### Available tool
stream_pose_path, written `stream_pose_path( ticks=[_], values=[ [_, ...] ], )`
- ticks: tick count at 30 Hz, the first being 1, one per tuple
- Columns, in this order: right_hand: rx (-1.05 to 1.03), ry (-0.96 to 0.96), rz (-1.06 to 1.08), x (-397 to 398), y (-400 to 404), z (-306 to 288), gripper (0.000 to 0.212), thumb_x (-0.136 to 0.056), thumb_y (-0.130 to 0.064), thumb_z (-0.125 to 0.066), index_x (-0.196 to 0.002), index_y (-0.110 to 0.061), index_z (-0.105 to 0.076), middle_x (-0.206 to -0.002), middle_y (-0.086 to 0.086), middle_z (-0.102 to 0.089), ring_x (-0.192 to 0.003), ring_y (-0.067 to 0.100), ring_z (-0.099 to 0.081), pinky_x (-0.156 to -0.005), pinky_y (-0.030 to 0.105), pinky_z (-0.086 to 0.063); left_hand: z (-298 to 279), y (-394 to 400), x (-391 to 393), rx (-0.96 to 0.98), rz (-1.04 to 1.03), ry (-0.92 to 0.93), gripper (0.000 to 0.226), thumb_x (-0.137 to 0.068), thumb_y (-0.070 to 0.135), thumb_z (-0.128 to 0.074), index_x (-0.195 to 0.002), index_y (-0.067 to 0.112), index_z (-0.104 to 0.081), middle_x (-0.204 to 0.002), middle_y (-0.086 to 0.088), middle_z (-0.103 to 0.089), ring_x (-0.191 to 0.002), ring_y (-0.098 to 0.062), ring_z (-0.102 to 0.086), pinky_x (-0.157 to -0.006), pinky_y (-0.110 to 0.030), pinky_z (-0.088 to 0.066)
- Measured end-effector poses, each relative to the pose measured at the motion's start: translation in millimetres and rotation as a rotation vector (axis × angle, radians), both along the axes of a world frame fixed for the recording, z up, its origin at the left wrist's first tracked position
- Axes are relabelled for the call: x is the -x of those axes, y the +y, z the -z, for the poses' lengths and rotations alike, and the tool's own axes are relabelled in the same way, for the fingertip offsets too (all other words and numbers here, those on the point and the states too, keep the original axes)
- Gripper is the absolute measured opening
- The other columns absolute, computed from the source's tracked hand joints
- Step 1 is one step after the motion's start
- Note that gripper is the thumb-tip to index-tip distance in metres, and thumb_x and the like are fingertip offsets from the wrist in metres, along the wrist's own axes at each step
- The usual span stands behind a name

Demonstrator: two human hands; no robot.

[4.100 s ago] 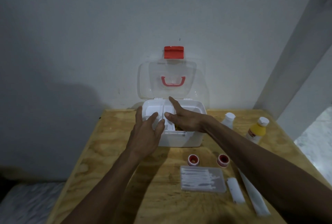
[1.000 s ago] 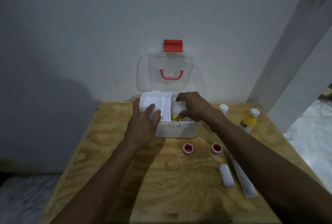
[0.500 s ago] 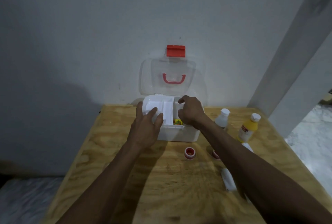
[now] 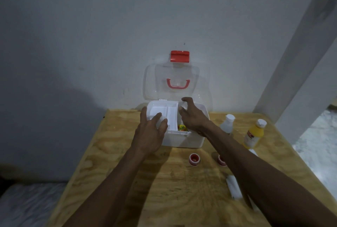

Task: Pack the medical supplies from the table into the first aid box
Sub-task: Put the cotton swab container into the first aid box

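Right hand (image 4: 194, 117) lifted, smooth white box (image 4: 184, 140)

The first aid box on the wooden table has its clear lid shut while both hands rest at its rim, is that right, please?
Not quite. The head view shows the clear lid of the first aid box standing open against the wall. The rest holds: the left hand and right hand are at its rim, on the wooden table.

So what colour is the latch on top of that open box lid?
Red, on the clear lid's latch; the head view shows it plainly.
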State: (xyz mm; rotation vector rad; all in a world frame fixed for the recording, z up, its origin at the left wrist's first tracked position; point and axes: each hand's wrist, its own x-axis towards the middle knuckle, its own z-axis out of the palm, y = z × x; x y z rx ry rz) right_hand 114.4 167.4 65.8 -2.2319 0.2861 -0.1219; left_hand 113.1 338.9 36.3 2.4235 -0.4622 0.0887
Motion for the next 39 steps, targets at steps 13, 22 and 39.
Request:
stream_pose_path(
  ticks=[13, 22, 39],
  values=[
    [0.005, 0.065, -0.127, -3, 2, -2, 0.054, -0.101, -0.034, -0.043, -0.147, -0.030, -0.016, -0.147, 0.009, -0.041, -0.117, 0.027, -0.052, -0.097, 0.034, -0.045, 6, -2, -6, 0.012, -0.024, -0.027, 0.050, -0.100, 0.046, -0.036, -0.143, 0.023, -0.044, -0.160, -0.004, -0.013, -0.137, -0.032, -0.037, -0.104, -0.045, -0.047],
    [0.021, 0.059, -0.120, 1, 3, -6, 0.051, -0.101, -0.034, -0.044, -0.146, -0.027, -0.021, -0.143, 0.011, -0.045, -0.116, 0.030, -0.053, -0.100, 0.041, -0.047, 6, -1, -7, 0.014, -0.026, -0.031, 0.050, -0.099, 0.046, -0.037, -0.143, 0.023, -0.045, -0.160, -0.006, -0.015, -0.138, -0.032, -0.037, -0.103, -0.044, -0.046],
    [0.113, -0.520, 0.248, 133, -35, -13, 0.024, -0.092, -0.021, -0.062, -0.116, -0.017, -0.063, -0.098, -0.004, -0.069, -0.086, 0.003, -0.061, -0.073, 0.003, -0.040, -9, 4, 6, -0.037, 0.004, -0.017, 0.049, -0.101, 0.043, -0.034, -0.140, 0.018, -0.048, -0.158, -0.009, -0.021, -0.144, -0.035, -0.026, -0.109, -0.053, -0.037]
  ],
)
